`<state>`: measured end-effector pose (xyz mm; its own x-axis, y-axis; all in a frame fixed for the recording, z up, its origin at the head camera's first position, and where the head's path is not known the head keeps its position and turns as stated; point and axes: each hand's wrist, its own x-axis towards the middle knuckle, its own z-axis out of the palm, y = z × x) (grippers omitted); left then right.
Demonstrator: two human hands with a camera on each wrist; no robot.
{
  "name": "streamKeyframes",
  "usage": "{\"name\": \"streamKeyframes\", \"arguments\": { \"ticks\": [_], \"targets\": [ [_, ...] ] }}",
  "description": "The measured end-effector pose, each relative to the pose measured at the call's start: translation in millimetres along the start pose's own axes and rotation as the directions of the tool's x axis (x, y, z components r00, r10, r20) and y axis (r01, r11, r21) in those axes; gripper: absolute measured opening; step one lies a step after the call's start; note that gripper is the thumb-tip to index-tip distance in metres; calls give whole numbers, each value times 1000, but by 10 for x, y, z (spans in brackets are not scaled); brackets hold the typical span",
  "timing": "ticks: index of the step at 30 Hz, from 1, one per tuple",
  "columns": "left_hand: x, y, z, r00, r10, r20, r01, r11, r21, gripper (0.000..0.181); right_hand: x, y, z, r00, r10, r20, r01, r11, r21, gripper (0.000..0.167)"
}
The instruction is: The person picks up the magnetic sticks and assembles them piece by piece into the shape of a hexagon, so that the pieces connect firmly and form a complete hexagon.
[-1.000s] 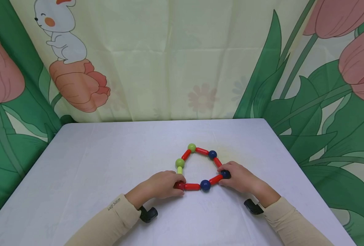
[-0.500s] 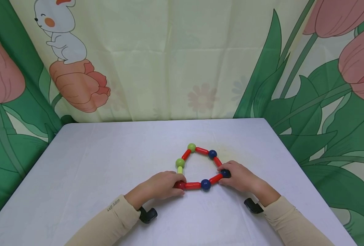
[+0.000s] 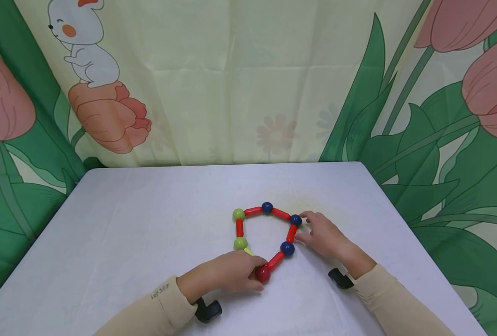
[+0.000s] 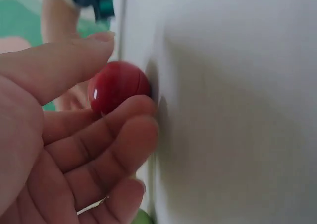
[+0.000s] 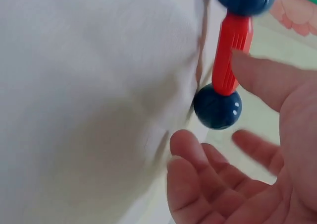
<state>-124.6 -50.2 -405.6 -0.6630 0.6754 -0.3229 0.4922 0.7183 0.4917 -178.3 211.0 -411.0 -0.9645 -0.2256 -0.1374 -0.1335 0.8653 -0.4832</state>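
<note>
A closed loop of magnetic balls and rods lies on the white table, with red rods (image 3: 253, 211), dark blue balls (image 3: 287, 248), green balls (image 3: 238, 214) and one red ball (image 3: 263, 274). My left hand (image 3: 236, 271) holds the red ball at the loop's near corner, thumb and fingers about it; the left wrist view shows the red ball (image 4: 119, 85) between them. A yellow-green rod (image 3: 248, 251) is partly hidden behind that hand. My right hand (image 3: 326, 237) is at the loop's right side, its fingers spread apart near a blue ball (image 5: 218, 106) and a red rod (image 5: 232, 60).
The white-covered table (image 3: 156, 205) stretches around the loop on all sides. Behind its far edge hangs a cloth backdrop (image 3: 189, 93) printed with a rabbit, a carrot and tulips. Dark wrist devices (image 3: 208, 310) are worn below both sleeves.
The loop has turned anticlockwise. My left hand has moved toward me and right with the red ball. My right hand has let go of its blue ball and shifted slightly.
</note>
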Motion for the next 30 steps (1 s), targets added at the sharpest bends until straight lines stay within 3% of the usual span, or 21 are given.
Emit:
{"name": "streamKeyframes", "arguments": {
  "ticks": [4,6,8,10,12,14,16,21,26,30],
  "targets": [
    [-34,104,6,998,69,6,-68,994,-85,54,11,-59,32,999,46,4,-46,999,28,53],
    [-41,70,-47,996,80,-43,-84,991,-108,50,-6,-97,42,999,50,22,-50,998,41,49],
    [-33,-35,-123,990,63,-130,-76,992,-101,45,-30,-124,50,998,42,43,-43,998,42,49],
    [-3,-176,-209,971,13,-238,-31,997,-69,41,-61,-149,51,997,41,65,-44,998,45,53],
    [45,-319,-285,940,-58,-337,43,998,-53,39,-94,-168,52,995,39,91,-43,998,46,57],
    [114,-451,-338,912,-128,-390,112,992,-64,38,-124,-177,57,992,34,118,-41,998,52,60],
    [190,-558,-370,900,-184,-394,156,982,-103,38,-145,-188,65,990,34,137,-42,997,62,62],
    [294,-694,-371,914,-235,-329,183,966,-182,33,-154,-206,94,988,13,157,-28,995,91,61],
    [265,-705,-332,927,-190,-325,142,976,-164,23,-133,-193,98,990,33,135,-46,995,91,52],
    [178,-706,-300,949,-134,-284,85,981,-177,21,-122,-159,86,993,39,109,-49,994,94,47]
  ]
}}
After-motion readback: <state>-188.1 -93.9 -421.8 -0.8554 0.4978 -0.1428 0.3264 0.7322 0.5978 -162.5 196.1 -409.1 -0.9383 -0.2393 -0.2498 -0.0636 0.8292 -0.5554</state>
